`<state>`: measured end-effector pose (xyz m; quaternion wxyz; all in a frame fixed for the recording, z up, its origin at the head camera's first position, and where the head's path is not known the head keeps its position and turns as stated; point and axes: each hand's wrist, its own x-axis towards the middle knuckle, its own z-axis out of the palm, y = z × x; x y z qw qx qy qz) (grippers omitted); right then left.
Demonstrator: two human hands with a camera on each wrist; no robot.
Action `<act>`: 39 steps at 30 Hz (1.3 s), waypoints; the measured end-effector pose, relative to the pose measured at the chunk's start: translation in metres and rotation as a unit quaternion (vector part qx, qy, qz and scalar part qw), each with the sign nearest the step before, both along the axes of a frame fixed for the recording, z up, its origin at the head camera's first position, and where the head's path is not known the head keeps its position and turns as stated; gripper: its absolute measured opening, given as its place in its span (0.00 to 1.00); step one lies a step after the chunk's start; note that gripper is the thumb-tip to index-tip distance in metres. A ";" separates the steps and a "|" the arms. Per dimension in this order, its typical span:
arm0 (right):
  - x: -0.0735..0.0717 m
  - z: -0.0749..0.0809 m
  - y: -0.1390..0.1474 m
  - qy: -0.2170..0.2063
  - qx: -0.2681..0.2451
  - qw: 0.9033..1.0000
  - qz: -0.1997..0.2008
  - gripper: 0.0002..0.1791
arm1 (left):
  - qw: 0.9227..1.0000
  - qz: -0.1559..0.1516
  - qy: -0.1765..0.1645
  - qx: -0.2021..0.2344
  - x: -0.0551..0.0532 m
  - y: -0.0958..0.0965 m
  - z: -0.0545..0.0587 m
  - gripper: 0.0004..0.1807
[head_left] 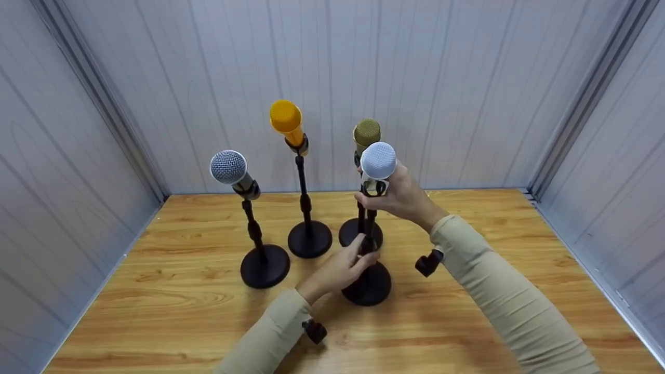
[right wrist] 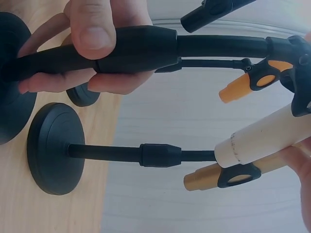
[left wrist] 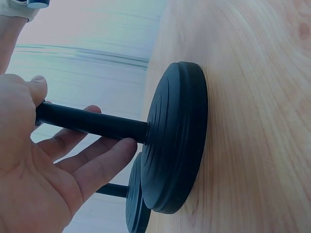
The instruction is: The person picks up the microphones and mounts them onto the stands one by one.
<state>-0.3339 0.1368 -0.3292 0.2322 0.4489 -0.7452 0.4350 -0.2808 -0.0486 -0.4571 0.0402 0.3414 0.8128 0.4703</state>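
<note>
A white microphone (head_left: 378, 160) sits tilted in the clip of a black microphone stand (head_left: 368, 286), nearest of the stands on the right side. My right hand (head_left: 408, 197) holds the microphone up at the clip, thumb toward me; in the right wrist view its white handle (right wrist: 265, 138) slants past the clip. Lower down, my left hand (head_left: 337, 269) grips the stand's pole around the adjusting collar (right wrist: 146, 48), thumb on one side and fingers behind. The left wrist view shows the round base (left wrist: 177, 138) beside the tabletop, with the pole running into the palm.
Close behind stands a gold microphone (head_left: 367, 132) on its own stand, partly hidden by the white one. An orange microphone (head_left: 286, 117) and a silver-headed microphone (head_left: 229, 167) stand to the left. The wooden table (head_left: 171, 306) is bounded by pale panel walls (head_left: 234, 78).
</note>
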 end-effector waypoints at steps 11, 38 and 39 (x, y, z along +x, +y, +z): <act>0.001 0.001 -0.001 0.010 0.005 1.000 -0.004 0.29 | 1.000 -0.002 -0.003 0.007 -0.001 0.001 -0.003 0.11; -0.001 0.001 0.000 0.038 0.000 0.999 -0.003 0.21 | 1.000 0.004 0.010 0.014 0.001 0.002 -0.002 0.13; -0.001 0.002 0.000 0.029 0.000 1.000 0.007 0.20 | 1.000 0.004 0.009 0.015 0.001 0.002 -0.002 0.14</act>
